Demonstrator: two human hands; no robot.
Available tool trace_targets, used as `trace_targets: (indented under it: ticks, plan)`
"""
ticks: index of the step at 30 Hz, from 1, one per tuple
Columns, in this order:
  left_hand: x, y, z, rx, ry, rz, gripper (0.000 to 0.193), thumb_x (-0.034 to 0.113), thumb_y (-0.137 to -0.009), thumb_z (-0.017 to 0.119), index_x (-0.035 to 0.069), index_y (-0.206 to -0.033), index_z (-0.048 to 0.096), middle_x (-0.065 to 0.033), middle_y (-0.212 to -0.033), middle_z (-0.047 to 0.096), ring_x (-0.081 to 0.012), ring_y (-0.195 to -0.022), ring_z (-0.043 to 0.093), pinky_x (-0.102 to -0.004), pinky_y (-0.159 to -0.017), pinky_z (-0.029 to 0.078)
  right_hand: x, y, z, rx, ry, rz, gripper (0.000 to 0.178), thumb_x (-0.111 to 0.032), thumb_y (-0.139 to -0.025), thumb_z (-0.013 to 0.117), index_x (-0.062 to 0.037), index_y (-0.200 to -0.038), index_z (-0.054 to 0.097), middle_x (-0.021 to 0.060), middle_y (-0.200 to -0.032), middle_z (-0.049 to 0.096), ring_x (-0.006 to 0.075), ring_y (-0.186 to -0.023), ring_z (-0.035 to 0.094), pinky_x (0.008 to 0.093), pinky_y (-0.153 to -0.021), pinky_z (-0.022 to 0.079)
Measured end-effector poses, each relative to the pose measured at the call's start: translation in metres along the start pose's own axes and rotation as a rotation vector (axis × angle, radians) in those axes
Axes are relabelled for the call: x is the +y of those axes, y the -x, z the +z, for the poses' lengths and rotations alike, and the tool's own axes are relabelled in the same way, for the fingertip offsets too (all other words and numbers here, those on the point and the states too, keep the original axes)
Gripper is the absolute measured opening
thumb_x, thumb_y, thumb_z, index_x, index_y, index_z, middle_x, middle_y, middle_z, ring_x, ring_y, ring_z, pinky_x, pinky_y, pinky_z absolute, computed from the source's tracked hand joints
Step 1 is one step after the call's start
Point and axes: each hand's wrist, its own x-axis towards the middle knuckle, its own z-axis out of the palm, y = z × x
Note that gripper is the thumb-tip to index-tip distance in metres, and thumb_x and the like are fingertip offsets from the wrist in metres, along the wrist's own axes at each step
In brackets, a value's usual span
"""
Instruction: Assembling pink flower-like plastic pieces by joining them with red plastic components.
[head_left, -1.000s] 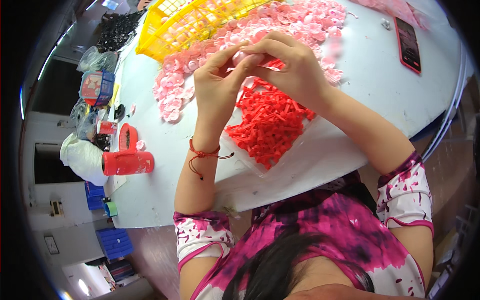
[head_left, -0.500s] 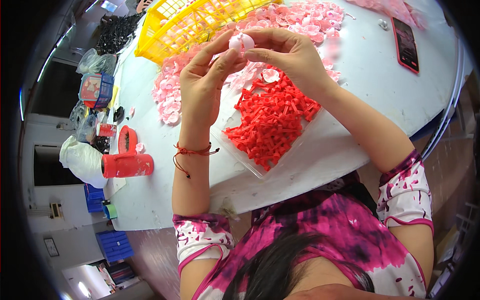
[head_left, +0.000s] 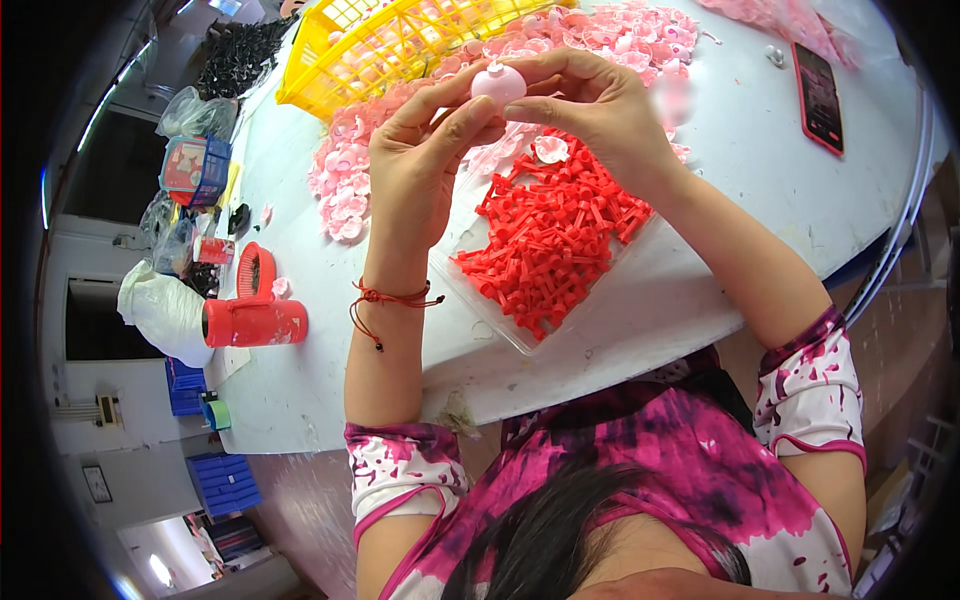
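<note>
Both hands are raised over the white table (head_left: 700,290) and pinch one small pink round plastic piece (head_left: 497,83) between their fingertips. My left hand (head_left: 420,170) grips it from the left, with a red string bracelet on the wrist. My right hand (head_left: 600,120) grips it from the right. Below the hands lies a clear sheet with a heap of small red plastic parts (head_left: 555,235). Behind them spreads a pile of pink round pieces (head_left: 350,180).
A yellow plastic basket (head_left: 390,45) stands at the back. A red jug (head_left: 255,320) lies on its side at the left, near a white bag (head_left: 160,310) and small containers. A dark phone (head_left: 822,95) lies at the right. Blue crates (head_left: 225,480) sit on the floor.
Both hands have lifted the pink piece higher above the red parts and turned it between the fingertips.
</note>
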Motion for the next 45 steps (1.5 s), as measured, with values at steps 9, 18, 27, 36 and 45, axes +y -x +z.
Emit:
trace_targets:
  ticks: [9,18,27,36,45]
  plan:
    - [-0.003,-0.001,0.007,0.019,-0.212,0.042,0.034,0.007,-0.088,0.063,-0.003,-0.120,0.058,-0.0128,-0.106,0.066,-0.0168,-0.092,0.065,-0.0299,-0.082,0.056,-0.002,-0.002,-0.005,0.024,0.203,-0.137,0.021,-0.006,-0.080,0.071,0.0024,-0.098,0.063,0.0083,-0.090,0.068,0.0140,-0.085,0.067,0.0248,-0.077,0.055]
    - [-0.010,0.003,0.016,0.109,-0.257,0.058,0.032,0.003,-0.083,0.068,-0.004,-0.113,0.061,-0.0140,-0.094,0.067,-0.0170,-0.086,0.066,-0.0282,-0.079,0.056,0.006,0.002,-0.004,0.007,0.480,-0.294,0.018,-0.006,-0.077,0.073,0.0000,-0.089,0.061,0.0072,-0.080,0.064,0.0148,-0.074,0.065,0.0274,-0.068,0.054]
    - [-0.005,-0.005,0.004,0.219,-0.297,0.131,0.030,0.003,-0.081,0.071,-0.005,-0.108,0.062,-0.0155,-0.092,0.068,-0.0180,-0.080,0.068,-0.0278,-0.073,0.058,-0.009,-0.029,-0.087,-0.004,1.489,-0.332,0.024,-0.013,-0.076,0.070,-0.0027,-0.097,0.066,0.0123,-0.100,0.062,0.0301,-0.094,0.059,0.0367,-0.084,0.048]
    - [-0.009,-0.004,0.000,0.223,-0.339,0.109,0.030,0.003,-0.082,0.070,-0.004,-0.109,0.062,-0.0151,-0.091,0.068,-0.0164,-0.081,0.067,-0.0268,-0.074,0.057,0.001,-0.037,-0.093,0.172,1.154,0.187,0.022,-0.012,-0.087,0.062,-0.0033,-0.106,0.067,0.0086,-0.093,0.067,0.0190,-0.087,0.064,0.0308,-0.081,0.051]
    - [-0.012,-0.009,-0.012,0.086,0.025,-0.041,0.032,0.006,-0.084,0.067,-0.006,-0.111,0.058,-0.0189,-0.096,0.067,-0.0245,-0.085,0.068,-0.0321,-0.077,0.058,-0.006,-0.017,-0.031,-0.212,-0.098,0.338,0.037,-0.018,-0.093,0.058,-0.0015,-0.125,0.051,0.0096,-0.107,0.063,0.0134,-0.093,0.064,0.0263,-0.087,0.053]
